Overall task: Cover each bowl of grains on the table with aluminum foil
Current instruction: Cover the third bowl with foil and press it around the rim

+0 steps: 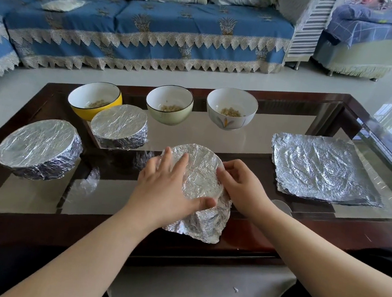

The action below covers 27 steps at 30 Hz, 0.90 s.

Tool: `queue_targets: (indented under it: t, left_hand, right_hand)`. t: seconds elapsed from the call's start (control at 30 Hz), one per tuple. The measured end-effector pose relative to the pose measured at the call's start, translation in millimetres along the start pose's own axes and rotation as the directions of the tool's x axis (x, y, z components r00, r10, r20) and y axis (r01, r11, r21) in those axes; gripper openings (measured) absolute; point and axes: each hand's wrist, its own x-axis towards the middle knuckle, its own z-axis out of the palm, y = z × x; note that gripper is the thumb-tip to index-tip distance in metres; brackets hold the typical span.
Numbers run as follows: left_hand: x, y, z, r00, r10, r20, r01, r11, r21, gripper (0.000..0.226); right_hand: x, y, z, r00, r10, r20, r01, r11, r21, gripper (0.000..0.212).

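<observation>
Head view: foil-draped bowl (197, 185) at table's (302, 238) near edge. Left hand (167, 189) flat and spread on top, likely pinning the sheet; right hand (242, 186) curled, pressing foil down the side. Beyond it, three uncovered bowls (169, 106); right of it, spare foil sheets (321, 168).
</observation>
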Motion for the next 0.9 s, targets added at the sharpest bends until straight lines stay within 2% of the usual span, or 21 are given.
queue_targets:
  t: [0.17,0.23,0.3,0.43,0.67,0.9]
  left_hand:
    - [-5,-9,1,1.0,0.014,0.014,-0.014,1.0,-0.015,0.133]
    - [-5,-9,5,0.999,0.019,-0.039,-0.02,0.999,-0.024,0.134]
    - [-7,-8,8,0.997,0.028,-0.074,-0.032,0.998,-0.05,0.133]
    - [-8,-9,13,0.993,0.042,-0.109,-0.056,0.991,-0.124,0.132]
    - [-8,-10,15,0.992,0.05,-0.117,-0.069,0.984,-0.166,0.13]
    - [-5,-13,21,0.985,0.06,-0.164,-0.09,0.98,-0.176,0.133]
  right_hand:
    - [4,-2,-5,0.998,-0.06,0.033,0.06,0.998,0.001,0.013]
    - [0,2,-3,0.998,-0.06,0.017,0.059,0.997,0.059,0.018]
    - [-7,8,1,0.998,-0.06,-0.014,0.061,0.979,0.192,0.021]
    - [-15,16,8,0.997,0.03,-0.076,0.0,0.928,0.372,0.014]
    - [-10,17,13,0.982,0.183,-0.05,-0.132,0.846,0.517,0.015]
    - [-1,12,13,0.968,0.25,0.017,-0.214,0.787,0.579,0.007]
